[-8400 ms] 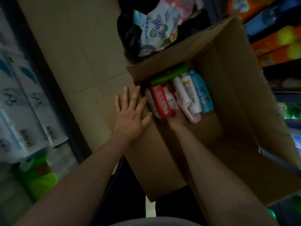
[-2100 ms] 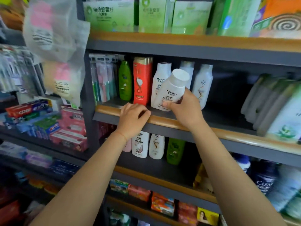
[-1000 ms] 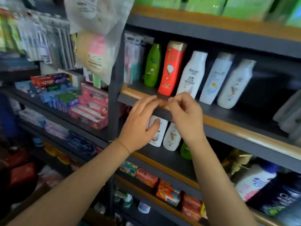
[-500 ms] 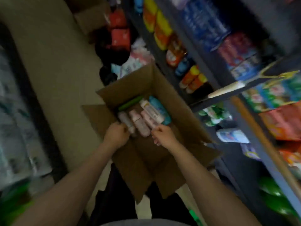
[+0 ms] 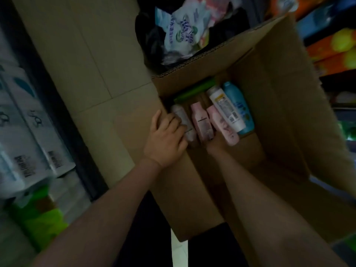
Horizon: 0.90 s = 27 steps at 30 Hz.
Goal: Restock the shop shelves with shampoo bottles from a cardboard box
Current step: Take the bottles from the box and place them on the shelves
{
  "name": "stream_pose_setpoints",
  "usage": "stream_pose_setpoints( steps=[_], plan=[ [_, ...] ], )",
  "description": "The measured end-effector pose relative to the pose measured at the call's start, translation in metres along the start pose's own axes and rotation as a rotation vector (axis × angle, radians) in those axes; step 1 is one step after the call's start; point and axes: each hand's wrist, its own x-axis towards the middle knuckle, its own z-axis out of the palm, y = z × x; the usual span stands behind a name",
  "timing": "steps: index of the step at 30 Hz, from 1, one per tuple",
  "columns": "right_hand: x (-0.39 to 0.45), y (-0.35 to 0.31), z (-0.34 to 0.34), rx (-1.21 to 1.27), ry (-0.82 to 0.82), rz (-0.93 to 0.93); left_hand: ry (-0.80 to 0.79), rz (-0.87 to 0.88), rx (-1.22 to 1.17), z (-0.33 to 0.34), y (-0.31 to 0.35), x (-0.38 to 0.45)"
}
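Shampoo bottles lie side by side in the cardboard box. The left hand curls over the box wall, fingers touching a pale bottle. The right hand's grasp is hidden. Rigid, smooth, probably slippery: grasp the body's middle.
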Motion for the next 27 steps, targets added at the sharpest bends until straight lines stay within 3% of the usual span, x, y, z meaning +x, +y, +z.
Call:
stream_pose_setpoints(
  steps=[3, 6, 11, 13, 15, 17, 19, 21, 24, 25, 27],
  plan=[
    [0.015, 0.003, 0.006, 0.044, -0.021, 0.043, 0.045, 0.002, -0.005, 0.003, -0.001, 0.0],
    [0.013, -0.001, -0.002, -0.087, -0.066, 0.111, 0.048, 0.004, -0.006, 0.004, -0.002, 0.0],
    [-0.009, -0.019, -0.011, -0.092, -0.123, -0.116, 0.042, 0.008, -0.006, 0.004, 0.001, 0.001],
    [-0.018, -0.028, -0.009, 0.147, -0.176, 0.004, 0.039, 0.004, -0.006, 0.004, 0.001, 0.002],
    [-0.034, -0.04, -0.016, 0.417, -0.393, 0.2, 0.034, 0.007, -0.014, 0.002, 0.0, 0.002],
    [-0.047, -0.043, -0.03, 0.482, -0.509, 0.175, -0.006, 0.002, -0.037, -0.003, 0.001, 0.002],
    [-0.065, -0.046, -0.048, 0.5, -0.491, 0.04, -0.103, -0.079, -0.116, -0.013, 0.004, 0.007],
    [-0.093, -0.05, -0.069, 0.416, -0.374, -0.143, -0.181, -0.295, -0.386, -0.034, 0.017, 0.02],
    [-0.145, -0.057, -0.107, 0.322, -0.166, -0.414, -0.221, -0.742, -1.355, -0.097, 0.056, 0.052],
    [-0.164, -0.058, -0.122, 0.333, -0.129, -0.497, -0.176, -0.75, -1.638, -0.118, 0.073, 0.061],
    [-0.2, -0.056, -0.156, 0.395, -0.072, -0.65, -0.1, -0.667, -1.962, -0.161, 0.107, 0.074]
  ],
)
